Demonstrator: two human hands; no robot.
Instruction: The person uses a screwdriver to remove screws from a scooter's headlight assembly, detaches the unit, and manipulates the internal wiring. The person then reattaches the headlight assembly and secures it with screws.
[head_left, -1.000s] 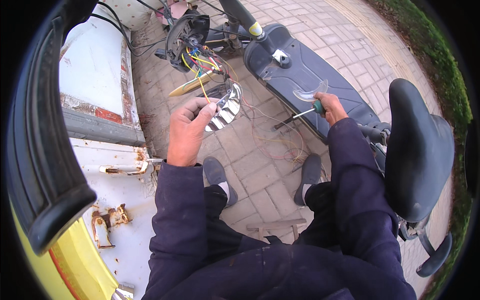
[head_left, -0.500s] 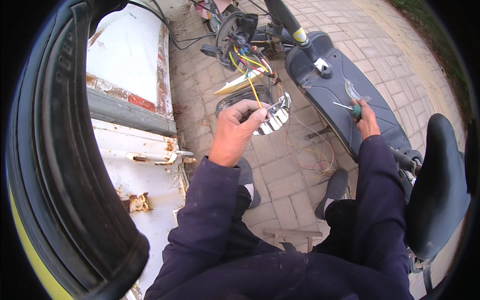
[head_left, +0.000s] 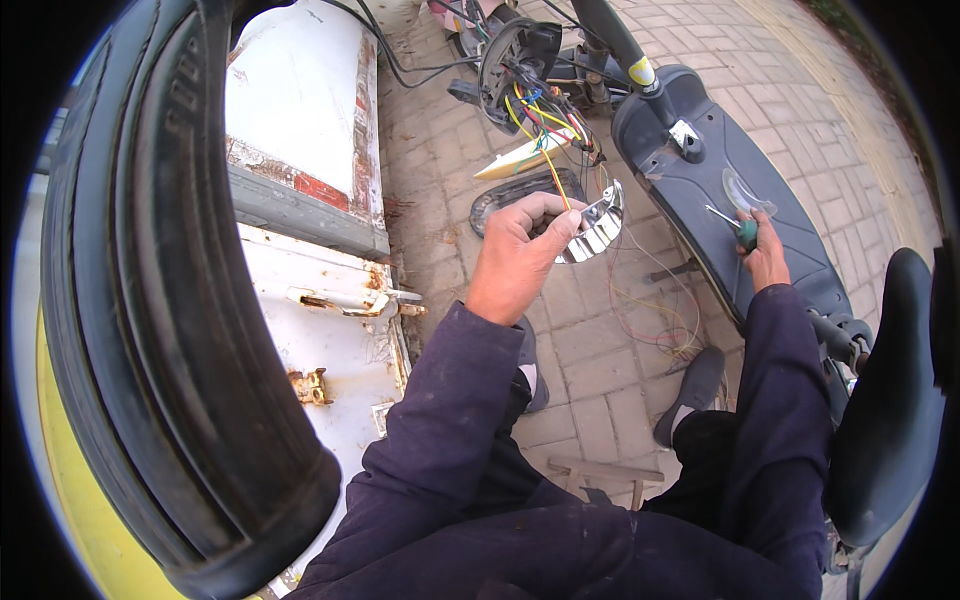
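My left hand (head_left: 522, 252) pinches a curved, shiny chrome lamp reflector (head_left: 598, 232) between thumb and fingers. A yellow wire (head_left: 557, 178) runs down to these fingers from a bundle of coloured wires (head_left: 545, 100) at the scooter's opened front. My right hand (head_left: 765, 258) is closed around the green handle of a screwdriver (head_left: 746, 235), its metal shaft pointing up and left. It is over the black scooter deck (head_left: 690, 190), beside a clear curved plastic lens (head_left: 742, 192). Whether the fingers touch the lens I cannot tell.
A yellow-and-white panel (head_left: 525, 158) and a black oval part (head_left: 490, 205) lie below the wires. Thin loose wires (head_left: 665, 325) trail over the paving. A rusty white metal door (head_left: 330, 260) and large black tyre (head_left: 170, 300) stand left; a black saddle (head_left: 885, 400) is at right.
The whole view has shifted, so the scene sits farther right. My left hand still holds the reflector; the screwdriver in my right hand has tilted slightly.
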